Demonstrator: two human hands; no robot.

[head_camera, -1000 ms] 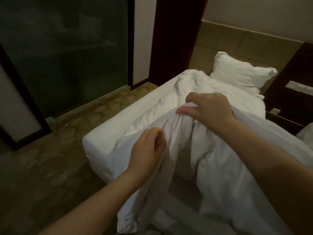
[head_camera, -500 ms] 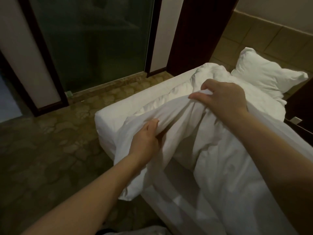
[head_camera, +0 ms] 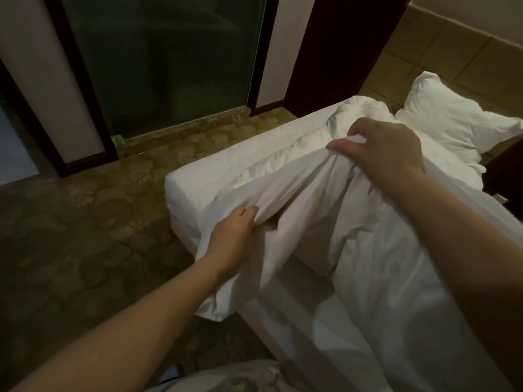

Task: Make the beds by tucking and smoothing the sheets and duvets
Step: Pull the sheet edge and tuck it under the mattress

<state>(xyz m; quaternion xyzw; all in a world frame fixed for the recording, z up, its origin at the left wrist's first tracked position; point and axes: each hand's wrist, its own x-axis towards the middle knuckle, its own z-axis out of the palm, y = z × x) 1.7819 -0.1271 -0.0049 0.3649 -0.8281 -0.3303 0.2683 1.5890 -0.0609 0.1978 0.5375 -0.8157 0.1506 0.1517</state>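
Duvet (head_camera: 308, 193) still bunched, hands (head_camera: 232, 236) (head_camera: 387, 154) gripping (view shifted)

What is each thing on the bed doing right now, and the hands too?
duvet: crumpled, bunched up, one corner hanging off the mattress.
left hand: grips a duvet fold.
right hand: grips the duvet bunch farther up.
pillow: lying at the head end, uncovered.
mattress: one corner uncovered.

Two hands grip: one left hand (head_camera: 229, 236) and one right hand (head_camera: 382, 154), both clutching one white duvet (head_camera: 368, 250). One pillow (head_camera: 452, 125) lies beyond the right grip. One bed (head_camera: 198, 188) sits beneath both grips. One glass door (head_camera: 169, 66) stands well beyond the left grip.
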